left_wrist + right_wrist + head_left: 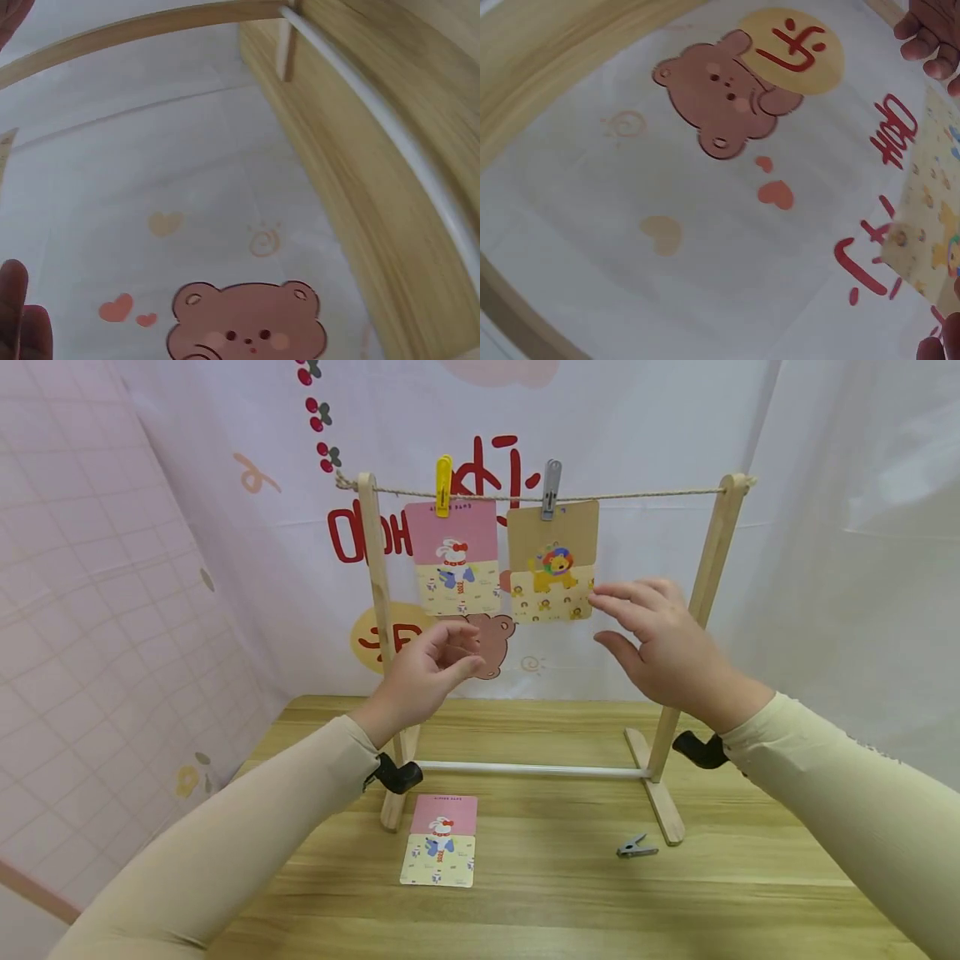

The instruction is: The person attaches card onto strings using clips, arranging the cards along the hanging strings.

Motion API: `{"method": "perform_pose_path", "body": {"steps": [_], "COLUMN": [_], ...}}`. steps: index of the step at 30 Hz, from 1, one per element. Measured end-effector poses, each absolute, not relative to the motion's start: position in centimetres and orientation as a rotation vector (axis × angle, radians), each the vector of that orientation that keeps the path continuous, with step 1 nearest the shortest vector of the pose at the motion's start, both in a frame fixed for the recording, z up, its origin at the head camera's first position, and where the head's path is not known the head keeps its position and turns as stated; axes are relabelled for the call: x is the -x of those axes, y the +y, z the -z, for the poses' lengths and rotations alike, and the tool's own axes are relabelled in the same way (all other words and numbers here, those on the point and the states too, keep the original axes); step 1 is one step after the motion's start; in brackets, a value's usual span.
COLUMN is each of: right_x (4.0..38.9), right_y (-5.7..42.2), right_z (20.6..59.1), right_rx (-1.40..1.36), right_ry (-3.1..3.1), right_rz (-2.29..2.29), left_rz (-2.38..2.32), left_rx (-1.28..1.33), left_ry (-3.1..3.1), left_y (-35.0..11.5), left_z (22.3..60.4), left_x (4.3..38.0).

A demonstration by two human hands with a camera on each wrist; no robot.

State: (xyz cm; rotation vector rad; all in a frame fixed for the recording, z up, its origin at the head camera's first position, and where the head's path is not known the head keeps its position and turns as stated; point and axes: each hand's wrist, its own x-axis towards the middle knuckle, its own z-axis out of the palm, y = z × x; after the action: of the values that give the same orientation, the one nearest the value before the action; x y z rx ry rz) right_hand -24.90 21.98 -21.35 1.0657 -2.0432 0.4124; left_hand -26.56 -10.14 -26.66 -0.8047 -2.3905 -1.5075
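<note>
Hanging from the rope (637,494) by a grey clothespin (551,489), the lion card (553,562) sits right of a pink-topped card (455,558) on a yellow clothespin (443,485). The right hand (667,647) is at the lion card's right edge, thumb and fingers apart; contact is unclear. Below the pink-topped card, the left hand (429,670) has bent fingers apart from its thumb. On the worktop (540,902) lie a matching card (438,841), near left, and a loose clothespin (635,848), near right.

Left sleeve (247,831) and right sleeve (847,797) are long, plain and pale cream; the right one's outer edge appears frayed. Left fitting (399,775) and right fitting (701,749), worn at the sleeve ends, are black and bent.
</note>
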Motion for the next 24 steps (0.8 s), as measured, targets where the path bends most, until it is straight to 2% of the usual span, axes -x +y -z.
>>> {"method": "perform_pose_path", "body": {"steps": [14, 24], "right_x": [23.7, 22.8], "right_y": [25.5, 27.0], "right_z": [28.1, 31.6], "right_rx": [-1.103, -1.139], "right_ry": [-2.476, -2.769], "right_rz": [-0.271, -0.2], "left_rz": [0.679, 0.515], "left_rx": [0.959, 0.953], "left_ry": [-2.891, -3.109], "left_y": [-11.9, -13.1], "left_z": [32.3, 35.9], "left_x": [24.8, 24.0]}}
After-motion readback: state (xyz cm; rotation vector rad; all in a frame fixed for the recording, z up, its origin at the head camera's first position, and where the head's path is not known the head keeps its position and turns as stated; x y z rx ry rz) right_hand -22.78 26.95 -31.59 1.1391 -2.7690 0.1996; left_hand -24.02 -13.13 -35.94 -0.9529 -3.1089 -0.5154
